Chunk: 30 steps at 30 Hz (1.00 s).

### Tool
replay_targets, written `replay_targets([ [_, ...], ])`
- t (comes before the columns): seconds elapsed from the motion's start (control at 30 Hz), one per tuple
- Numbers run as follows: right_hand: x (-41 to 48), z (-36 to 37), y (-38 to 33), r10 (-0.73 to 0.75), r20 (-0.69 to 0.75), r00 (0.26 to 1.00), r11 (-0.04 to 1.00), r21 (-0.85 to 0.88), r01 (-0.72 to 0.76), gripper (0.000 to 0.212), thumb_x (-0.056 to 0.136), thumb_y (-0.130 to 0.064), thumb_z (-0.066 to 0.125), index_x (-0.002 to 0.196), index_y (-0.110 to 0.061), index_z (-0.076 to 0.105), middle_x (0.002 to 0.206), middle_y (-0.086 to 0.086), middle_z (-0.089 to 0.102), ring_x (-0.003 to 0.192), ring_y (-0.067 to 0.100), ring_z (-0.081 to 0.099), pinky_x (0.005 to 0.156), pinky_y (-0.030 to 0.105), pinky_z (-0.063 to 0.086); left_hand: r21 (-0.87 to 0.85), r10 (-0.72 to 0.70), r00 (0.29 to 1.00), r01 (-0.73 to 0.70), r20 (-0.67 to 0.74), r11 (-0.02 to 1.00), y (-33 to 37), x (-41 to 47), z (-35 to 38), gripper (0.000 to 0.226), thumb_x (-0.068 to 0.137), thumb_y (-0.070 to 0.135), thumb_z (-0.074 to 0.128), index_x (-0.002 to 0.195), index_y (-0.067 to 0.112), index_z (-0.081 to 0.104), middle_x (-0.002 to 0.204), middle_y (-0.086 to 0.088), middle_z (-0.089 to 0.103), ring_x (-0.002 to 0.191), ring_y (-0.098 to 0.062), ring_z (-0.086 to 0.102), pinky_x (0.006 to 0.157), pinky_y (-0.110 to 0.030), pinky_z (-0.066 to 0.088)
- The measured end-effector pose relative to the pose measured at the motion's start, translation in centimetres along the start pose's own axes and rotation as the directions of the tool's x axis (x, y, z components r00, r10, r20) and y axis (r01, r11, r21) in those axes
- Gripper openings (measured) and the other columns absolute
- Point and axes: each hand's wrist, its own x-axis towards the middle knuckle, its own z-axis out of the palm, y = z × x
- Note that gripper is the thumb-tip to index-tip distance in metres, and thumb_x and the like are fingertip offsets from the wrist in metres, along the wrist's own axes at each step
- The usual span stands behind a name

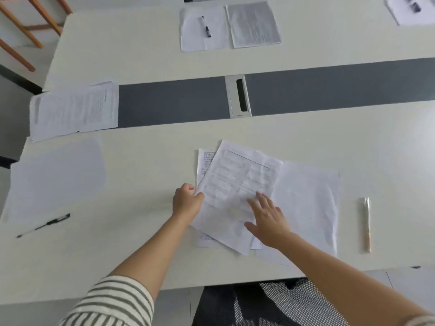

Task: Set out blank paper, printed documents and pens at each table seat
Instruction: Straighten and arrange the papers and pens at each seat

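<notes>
A tilted printed document (237, 180) lies on other printed sheets near the table's front edge. My left hand (187, 200) pinches its left edge between curled fingers. Flat on the document's lower right part rests my right hand (267, 218), fingers spread. Blank paper (308, 198) lies partly under the document, to its right. A clear pen (366, 224) lies right of that paper. At the left seat are a blank sheet (58, 177) and a black pen (43, 225).
A stack of printed documents (75, 110) sits at the far left on the grey centre strip (171, 104). Across the table lie blank paper with a black pen (206, 27) and a printed document (254, 24). A cable port (240, 96) is mid-table. A mesh chair (270, 304) stands below.
</notes>
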Motion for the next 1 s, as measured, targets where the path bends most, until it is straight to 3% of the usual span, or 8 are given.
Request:
replay_targets([
  [0.1,1.3,0.8,0.7,-0.041,0.048,0.998,0.994,-0.103,0.046,0.074,0.096,-0.043,0.048,0.155,-0.020,0.011,0.164,0.008,-0.013,0.152,0.023,-0.009,0.121,0.039,0.013,-0.057,-0.040,0.999,0.040,-0.012,0.998,0.8,1.4,1.0,0.044,0.083,0.020,0.066,0.122,0.006,0.054,0.120,-0.009,0.059,0.108,-0.027,0.057,0.081,-0.026,0.039],
  [0.3,1.6,1.5,2.2,-0.119,0.013,0.993,0.983,-0.142,0.120,0.073,0.095,-0.044,0.049,0.154,-0.022,0.012,0.164,0.006,-0.015,0.151,0.021,-0.012,0.122,0.038,0.008,-0.383,-0.166,0.965,0.235,0.205,0.894,2.0,2.2,1.5,0.015,0.075,0.005,0.077,0.076,0.009,0.062,0.083,-0.009,0.067,0.070,-0.021,0.064,0.064,-0.025,0.051],
  [0.43,1.5,0.8,2.7,-0.137,0.022,0.990,0.987,-0.076,0.139,0.072,0.093,-0.044,0.053,0.153,-0.028,0.017,0.165,0.001,-0.009,0.152,0.016,-0.005,0.121,0.036,0.012,-0.358,0.003,0.985,0.061,0.174,0.932,3.4,0.5,1.4,0.009,0.073,0.002,0.074,0.080,0.005,0.069,0.081,-0.009,0.069,0.075,-0.024,0.066,0.071,-0.032,0.052],
  [0.53,0.8,-1.1,2.7,-0.044,-0.143,0.989,0.974,0.216,0.075,0.075,0.088,-0.046,0.062,0.151,-0.030,0.024,0.162,-0.006,0.015,0.147,0.016,0.025,0.112,0.034,0.030,-0.352,0.148,0.967,-0.067,0.208,0.934,4.2,-1.7,-0.5,0.032,0.064,0.022,0.072,0.080,-0.005,0.065,0.075,-0.008,0.064,0.069,-0.021,0.060,0.067,-0.037,0.048],
  [0.63,0.2,-4.7,2.7,0.198,-0.210,0.958,0.671,0.741,0.024,0.090,0.074,-0.040,0.081,0.148,-0.027,0.031,0.147,-0.010,0.041,0.131,0.012,0.045,0.106,0.036,0.041,-0.404,0.289,0.937,-0.191,0.196,0.894,4.9,-4.4,-3.8,0.018,0.073,0.019,0.072,0.075,0.002,0.068,0.072,-0.005,0.067,0.068,-0.020,0.063,0.066,-0.033,0.050],
  [0.73,-0.1,-9.1,2.1,0.052,-0.103,0.993,0.241,0.967,0.087,0.078,0.058,-0.034,0.088,0.128,-0.021,0.057,0.121,-0.001,0.069,0.108,0.014,0.064,0.092,0.031,0.048,-0.462,0.375,0.918,-0.280,0.127,0.842,5.0,-6.8,-7.3,0.002,0.078,0.009,0.074,0.078,0.010,0.075,0.080,-0.008,0.077,0.077,-0.023,0.073,0.072,-0.035,0.057],
  [0.87,-0.7,-13.5,-0.9,-0.051,-0.231,0.971,0.223,0.946,0.237,0.024,0.079,0.002,0.073,0.102,-0.004,0.072,0.102,0.008,0.077,0.098,0.020,0.072,0.087,0.028,0.053,-0.395,0.388,0.922,-0.353,0.007,0.848,3.8,-7.4,-10.7,0.009,0.081,0.013,0.073,0.085,0.021,0.073,0.076,0.013,0.075,0.073,-0.004,0.070,0.068,-0.021,0.054],
  [1.0,-1.5,-14.2,-3.4,-0.079,-0.345,0.935,0.271,0.896,0.353,0.019,0.080,0.007,0.070,0.092,-0.007,0.074,0.094,0.003,0.078,0.090,0.019,0.074,0.082,0.026,0.059,-0.401,0.403,0.910,-0.406,-0.095,0.821,2.5,-7.5,-12.9,0.025,0.082,0.006,0.073,0.089,0.030,0.070,0.091,0.016,0.074,0.087,0.001,0.070,0.075,-0.014,0.053],
])
